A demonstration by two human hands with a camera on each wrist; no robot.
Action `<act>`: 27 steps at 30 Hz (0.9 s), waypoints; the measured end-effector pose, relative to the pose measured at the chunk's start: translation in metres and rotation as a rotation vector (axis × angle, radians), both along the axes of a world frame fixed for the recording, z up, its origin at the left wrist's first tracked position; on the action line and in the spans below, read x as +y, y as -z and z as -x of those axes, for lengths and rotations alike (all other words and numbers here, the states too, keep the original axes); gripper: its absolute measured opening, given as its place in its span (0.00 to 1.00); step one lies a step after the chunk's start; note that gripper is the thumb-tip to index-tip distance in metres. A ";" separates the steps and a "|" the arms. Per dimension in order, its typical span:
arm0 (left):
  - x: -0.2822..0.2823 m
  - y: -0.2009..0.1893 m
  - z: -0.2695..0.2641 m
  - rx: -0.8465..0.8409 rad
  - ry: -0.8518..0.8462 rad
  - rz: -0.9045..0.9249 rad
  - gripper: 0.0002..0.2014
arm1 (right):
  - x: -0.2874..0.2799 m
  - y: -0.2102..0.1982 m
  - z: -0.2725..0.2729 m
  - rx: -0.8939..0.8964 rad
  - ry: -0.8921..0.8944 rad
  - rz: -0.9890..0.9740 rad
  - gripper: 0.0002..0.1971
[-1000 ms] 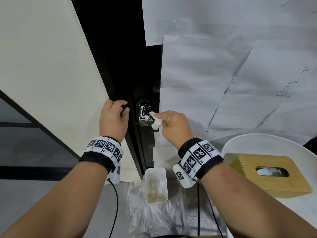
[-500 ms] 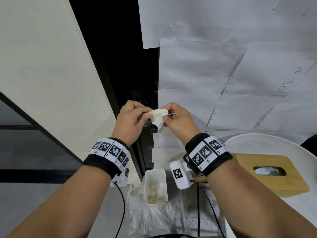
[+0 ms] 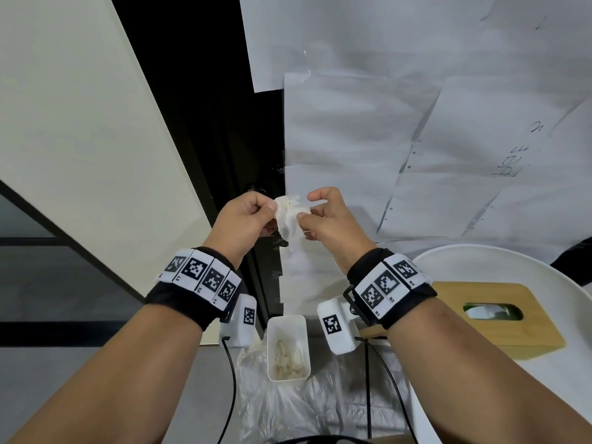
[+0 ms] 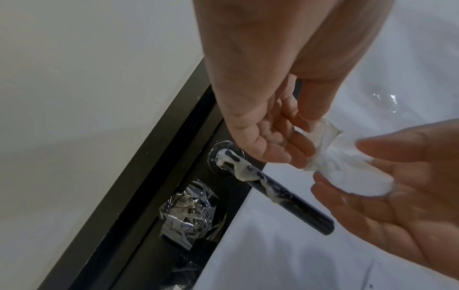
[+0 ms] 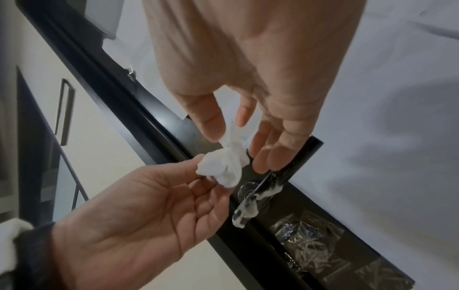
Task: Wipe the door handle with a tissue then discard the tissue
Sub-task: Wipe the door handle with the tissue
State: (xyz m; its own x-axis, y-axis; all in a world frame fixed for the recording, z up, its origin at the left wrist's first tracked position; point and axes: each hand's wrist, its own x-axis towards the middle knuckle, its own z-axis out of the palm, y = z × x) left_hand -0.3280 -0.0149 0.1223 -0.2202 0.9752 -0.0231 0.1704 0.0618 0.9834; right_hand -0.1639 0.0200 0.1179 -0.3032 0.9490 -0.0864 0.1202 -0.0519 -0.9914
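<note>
We hold the tissue [image 3: 290, 216] between both hands, just in front of the door and clear of the handle [image 4: 273, 191]. Our left hand [image 3: 245, 219] pinches one edge with thumb and forefinger; our right hand [image 3: 326, 219] pinches the other side, its remaining fingers loose. The tissue is bunched and partly spread between them, so we judge we are refolding it to bring a clean face forward.

That fits what the wrist views show: the handle, a dark bar sticking out from the door, carries white smears near its base and along its length, so the wiping looks unfinished. It sits just below and behind our fingers, near enough to reach without shifting our arms.

Below our wrists stands a small white bin [image 3: 288, 347] with crumpled scraps inside, placed where a used tissue can simply drop. A wooden box [image 3: 499, 318] of tissues sits on the white surface [image 3: 480, 261] to our right.
</note>
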 end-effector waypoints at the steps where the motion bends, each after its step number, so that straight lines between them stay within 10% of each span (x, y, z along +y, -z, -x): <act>1: -0.002 -0.001 -0.002 -0.045 0.013 0.012 0.09 | -0.001 0.000 0.001 -0.041 -0.001 -0.027 0.16; 12: -0.014 0.003 -0.003 -0.047 -0.105 0.112 0.07 | 0.001 0.002 -0.003 0.019 0.186 -0.087 0.13; 20: -0.026 -0.005 -0.014 0.492 -0.123 -0.228 0.06 | -0.003 0.000 -0.001 -0.023 0.211 -0.121 0.13; 27: -0.025 -0.001 -0.019 0.622 -0.117 -0.200 0.04 | -0.007 -0.003 -0.005 -0.078 0.185 -0.169 0.15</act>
State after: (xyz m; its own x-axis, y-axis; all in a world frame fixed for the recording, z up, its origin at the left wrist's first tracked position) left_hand -0.3090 -0.0398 0.1235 -0.2384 0.9164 0.3215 0.7134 -0.0594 0.6982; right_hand -0.1594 0.0127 0.1209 -0.1213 0.9907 0.0617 0.2004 0.0853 -0.9760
